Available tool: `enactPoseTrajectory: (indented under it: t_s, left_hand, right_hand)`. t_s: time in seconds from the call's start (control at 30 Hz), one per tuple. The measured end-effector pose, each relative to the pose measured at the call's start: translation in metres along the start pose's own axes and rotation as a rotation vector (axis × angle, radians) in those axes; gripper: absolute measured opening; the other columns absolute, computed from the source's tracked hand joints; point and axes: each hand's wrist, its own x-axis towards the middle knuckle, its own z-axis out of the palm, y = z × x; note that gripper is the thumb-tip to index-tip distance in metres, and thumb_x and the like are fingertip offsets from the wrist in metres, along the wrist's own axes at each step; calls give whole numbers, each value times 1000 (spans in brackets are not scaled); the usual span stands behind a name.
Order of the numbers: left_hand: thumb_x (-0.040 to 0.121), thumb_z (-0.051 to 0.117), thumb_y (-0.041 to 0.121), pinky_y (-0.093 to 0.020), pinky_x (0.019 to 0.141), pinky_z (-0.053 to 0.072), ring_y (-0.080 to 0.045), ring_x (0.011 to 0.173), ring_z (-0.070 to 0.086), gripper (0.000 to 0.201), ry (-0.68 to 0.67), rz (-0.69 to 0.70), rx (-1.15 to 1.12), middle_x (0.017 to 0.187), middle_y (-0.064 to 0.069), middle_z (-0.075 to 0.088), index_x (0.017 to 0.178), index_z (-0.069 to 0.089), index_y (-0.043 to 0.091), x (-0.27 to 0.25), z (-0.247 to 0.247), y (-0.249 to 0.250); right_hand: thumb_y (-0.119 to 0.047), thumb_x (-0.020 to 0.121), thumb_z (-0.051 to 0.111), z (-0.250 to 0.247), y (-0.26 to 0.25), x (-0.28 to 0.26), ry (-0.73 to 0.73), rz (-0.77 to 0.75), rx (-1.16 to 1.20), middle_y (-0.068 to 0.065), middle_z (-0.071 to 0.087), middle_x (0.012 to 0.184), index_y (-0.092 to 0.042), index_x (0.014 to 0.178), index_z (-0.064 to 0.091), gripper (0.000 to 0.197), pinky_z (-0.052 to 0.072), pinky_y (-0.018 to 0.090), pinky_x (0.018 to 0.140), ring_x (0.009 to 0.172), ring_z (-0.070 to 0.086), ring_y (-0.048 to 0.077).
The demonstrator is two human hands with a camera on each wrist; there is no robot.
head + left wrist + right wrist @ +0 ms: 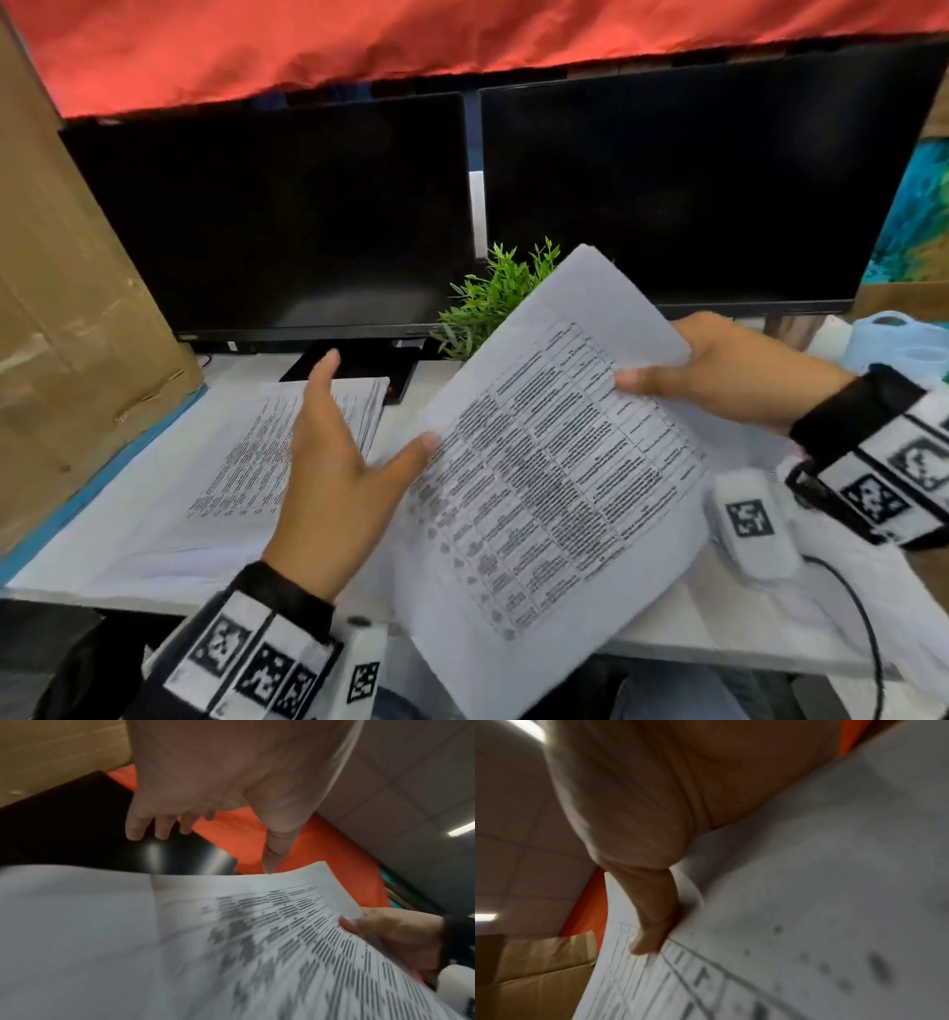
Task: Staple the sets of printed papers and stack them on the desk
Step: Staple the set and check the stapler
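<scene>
My right hand (719, 367) pinches a set of printed papers (554, 462) at its right edge, thumb on top (649, 923), and holds it tilted above the desk. The sheets (257, 943) show tables of text. My left hand (334, 452) is beside the set's left edge with fingers straight and spread; its thumb tip (270, 862) touches that edge. A stack of printed papers (246, 462) lies flat on the white desk (719, 627) at the left, under my left hand. No stapler shows in any view.
Two dark monitors (287, 216) (693, 180) stand at the back with a small green plant (493, 303) between them. A cardboard box (61, 308) walls the left side. A white tagged device (752, 519) with a black cable lies at the right, near light blue items (893, 344).
</scene>
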Motion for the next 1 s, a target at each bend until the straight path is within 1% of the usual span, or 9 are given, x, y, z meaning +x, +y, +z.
enactPoseTrajectory:
  t_s: [0.13,0.2,0.33,0.43,0.63,0.7,0.8,0.93,1.0]
  left_hand:
    - [68,74,52,-14,103,29,11,134,31,100,-197,62,-147,150,22,36,149,18,37,16,7,36]
    - [70,77,49,-23,102,39,4,127,47,91,-304,28,-233,140,19,51,146,28,37,25,11,42]
    - [88,66,25,-29,89,56,-5,99,69,28,-410,-10,-269,108,10,74,115,66,25,29,21,38]
    - [93,60,22,-19,77,56,-6,89,72,15,-406,-31,-271,96,9,76,100,73,22,23,28,29]
    - [96,58,24,-16,55,53,-10,71,72,16,-295,-164,-310,82,2,76,89,72,21,25,30,13]
    - [95,58,24,-15,53,51,-7,66,71,14,-284,-189,-327,76,5,76,90,71,20,26,28,8]
    - [95,58,23,-14,48,48,-1,55,65,17,-281,-238,-339,62,10,70,83,69,17,25,28,3]
    - [92,62,27,-12,61,47,3,74,66,13,-209,-305,-389,78,12,74,90,71,18,25,26,-9]
    - [91,63,29,-16,71,44,-3,94,65,17,-174,-352,-443,99,7,74,103,70,19,26,22,-14]
  right_hand:
    - [-47,76,71,5,-27,12,-217,-131,-108,-5,75,89,-19,89,74,30,55,40,85,83,70,14]
    - [-41,81,72,11,-34,18,-307,-175,-120,-3,75,91,-19,93,74,24,55,44,86,84,71,16]
    - [-35,85,71,18,-38,30,-355,-197,-162,-2,75,92,-17,98,72,22,57,39,84,84,71,13]
    - [-38,82,73,22,-32,36,-370,-190,-185,-7,75,89,-22,93,72,19,57,31,81,81,71,8]
    - [-42,88,65,9,-17,48,-264,-196,-344,-8,65,71,-23,73,67,24,44,14,53,61,60,2]
    - [-36,91,64,5,-4,52,-245,-139,-329,-5,58,62,-16,64,59,34,44,14,51,53,57,2]
    - [-27,94,61,-1,19,55,-312,23,-208,3,72,68,-8,74,64,27,54,27,55,61,70,15]
    - [-23,93,55,-10,72,73,-101,158,-714,1,72,91,-16,82,63,16,47,25,70,81,65,17]
    - [-26,86,60,-12,100,76,-30,241,-901,5,66,111,-22,103,60,18,50,29,82,95,61,22]
